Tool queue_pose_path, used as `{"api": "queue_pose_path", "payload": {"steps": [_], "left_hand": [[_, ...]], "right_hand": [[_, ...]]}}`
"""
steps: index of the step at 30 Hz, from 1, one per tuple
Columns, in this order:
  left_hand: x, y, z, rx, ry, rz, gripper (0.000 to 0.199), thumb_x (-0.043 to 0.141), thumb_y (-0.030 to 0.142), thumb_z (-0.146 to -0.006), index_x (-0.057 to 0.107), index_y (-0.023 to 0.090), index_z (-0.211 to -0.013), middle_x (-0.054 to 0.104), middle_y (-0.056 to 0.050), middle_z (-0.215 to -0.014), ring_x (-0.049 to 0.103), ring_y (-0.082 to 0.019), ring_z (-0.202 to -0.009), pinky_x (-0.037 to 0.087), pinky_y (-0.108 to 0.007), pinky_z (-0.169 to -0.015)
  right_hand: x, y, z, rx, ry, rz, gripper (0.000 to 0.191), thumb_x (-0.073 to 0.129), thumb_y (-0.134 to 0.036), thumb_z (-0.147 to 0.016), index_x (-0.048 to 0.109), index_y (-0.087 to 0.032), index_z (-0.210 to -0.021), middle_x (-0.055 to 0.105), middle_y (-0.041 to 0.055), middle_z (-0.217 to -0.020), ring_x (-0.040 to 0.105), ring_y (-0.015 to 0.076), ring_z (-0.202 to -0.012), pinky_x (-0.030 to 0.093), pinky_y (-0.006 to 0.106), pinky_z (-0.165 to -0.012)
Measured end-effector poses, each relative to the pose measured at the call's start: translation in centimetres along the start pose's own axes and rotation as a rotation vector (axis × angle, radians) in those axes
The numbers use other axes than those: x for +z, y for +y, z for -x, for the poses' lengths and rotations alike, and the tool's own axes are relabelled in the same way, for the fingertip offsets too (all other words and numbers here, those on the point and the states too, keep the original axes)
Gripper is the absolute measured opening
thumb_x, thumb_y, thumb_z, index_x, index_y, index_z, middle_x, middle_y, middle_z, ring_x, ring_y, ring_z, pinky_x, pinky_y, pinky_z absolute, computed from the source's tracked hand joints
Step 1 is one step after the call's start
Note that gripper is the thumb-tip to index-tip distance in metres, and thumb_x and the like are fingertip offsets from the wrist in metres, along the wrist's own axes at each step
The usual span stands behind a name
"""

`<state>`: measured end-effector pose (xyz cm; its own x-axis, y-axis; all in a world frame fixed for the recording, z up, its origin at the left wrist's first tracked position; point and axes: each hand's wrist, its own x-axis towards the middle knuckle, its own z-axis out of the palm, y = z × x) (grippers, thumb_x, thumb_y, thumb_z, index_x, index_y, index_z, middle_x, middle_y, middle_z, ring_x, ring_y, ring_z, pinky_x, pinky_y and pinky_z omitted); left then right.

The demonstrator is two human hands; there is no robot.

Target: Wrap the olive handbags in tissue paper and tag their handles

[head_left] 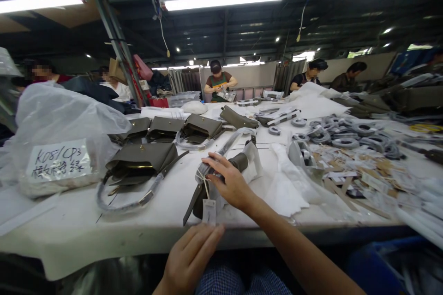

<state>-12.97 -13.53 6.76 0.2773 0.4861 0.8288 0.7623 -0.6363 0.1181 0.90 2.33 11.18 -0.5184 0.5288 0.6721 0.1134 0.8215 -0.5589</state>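
A dark olive bag (pixel 238 161) lies on the white table (pixel 152 226) in front of me, its strap wrapped in clear plastic. My right hand (pixel 230 182) rests over the wrapped strap, fingers spread apart, with the thumb side near a white string. From that string a small white tag (pixel 209 212) hangs at the table's front edge. My left hand (pixel 192 256) is just below the tag, its fingers stretched out side by side; whether the fingertips touch the tag is unclear. Left of the bag stands another olive bag (pixel 141 159) with its mouth open and a plastic-wrapped handle.
More olive bags (pixel 166 128) stand behind. A labelled plastic sack (pixel 62 161) is at the left. Wrapped coils (pixel 346 136) and a pile of tags (pixel 377 175) lie at the right. A person (pixel 218 82) works across the table; others sit farther off.
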Motion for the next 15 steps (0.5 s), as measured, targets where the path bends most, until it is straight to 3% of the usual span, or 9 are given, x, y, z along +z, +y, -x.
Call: {"api": "queue_pose_path", "payload": {"steps": [3,6,8,11,13,15], "left_hand": [[1.6,-1.7,1.6,-0.347,-0.025,0.169,0.039,0.059,0.013,-0.089,0.069,0.035,-0.119,0.076,-0.003,-0.103,0.071,-0.022,-0.093,0.057,-0.030,-0.088],[1.4,-3.2,2.5,-0.623,0.194,0.116,0.029,0.065,0.025,-0.086,0.073,0.038,-0.110,0.073,-0.001,-0.111,0.068,-0.026,-0.103,0.050,-0.038,-0.102],[1.8,-4.2,2.4,-0.787,0.304,0.105,0.042,0.066,0.036,-0.084,0.062,0.038,-0.126,0.065,-0.001,-0.128,0.061,-0.029,-0.116,0.042,-0.044,-0.111],[4.1,-6.1,0.9,-0.983,0.227,0.212,0.084,0.065,0.053,-0.081,0.026,0.034,-0.152,0.041,-0.006,-0.153,0.044,-0.035,-0.136,0.034,-0.052,-0.115],[6.2,-7.5,-0.2,-1.103,0.147,0.230,0.096,0.065,0.060,-0.077,0.015,0.032,-0.155,0.032,-0.009,-0.158,0.033,-0.037,-0.143,0.028,-0.053,-0.117],[7.9,-8.9,-0.7,-1.252,0.133,0.248,0.099,0.063,0.063,-0.077,0.012,0.031,-0.155,0.038,-0.012,-0.154,0.035,-0.036,-0.142,0.031,-0.052,-0.115]], "right_hand": [[-0.1,0.3,2.3,0.080,0.097,-0.029,0.043,0.053,-0.019,-0.094,0.055,-0.025,-0.137,0.047,0.0101,-0.147,0.048,0.0216,-0.134,0.043,0.039,-0.111],[0.0,1.0,6.3,0.156,0.211,-0.029,0.033,0.050,-0.020,-0.095,0.064,-0.025,-0.125,0.058,0.0106,-0.137,0.056,0.0229,-0.125,0.047,0.040,-0.106],[0.5,2.3,9.3,0.230,0.265,-0.078,0.028,0.049,-0.022,-0.096,0.069,-0.025,-0.115,0.066,0.0105,-0.124,0.068,0.0214,-0.105,0.056,0.036,-0.094],[1.9,4.9,12.8,0.276,0.172,-0.187,0.029,0.046,-0.026,-0.096,0.071,-0.025,-0.110,0.070,0.0102,-0.115,0.070,0.0145,-0.064,0.060,0.026,-0.062],[2.7,6.4,14.0,0.234,0.046,-0.184,0.030,0.045,-0.029,-0.095,0.071,-0.026,-0.110,0.072,0.0089,-0.111,0.070,0.0146,-0.061,0.060,0.025,-0.061],[2.9,7.2,14.3,0.209,-0.092,-0.131,0.028,0.048,-0.033,-0.093,0.073,-0.031,-0.106,0.075,0.0043,-0.103,0.073,0.0181,-0.074,0.061,0.026,-0.068]]}}
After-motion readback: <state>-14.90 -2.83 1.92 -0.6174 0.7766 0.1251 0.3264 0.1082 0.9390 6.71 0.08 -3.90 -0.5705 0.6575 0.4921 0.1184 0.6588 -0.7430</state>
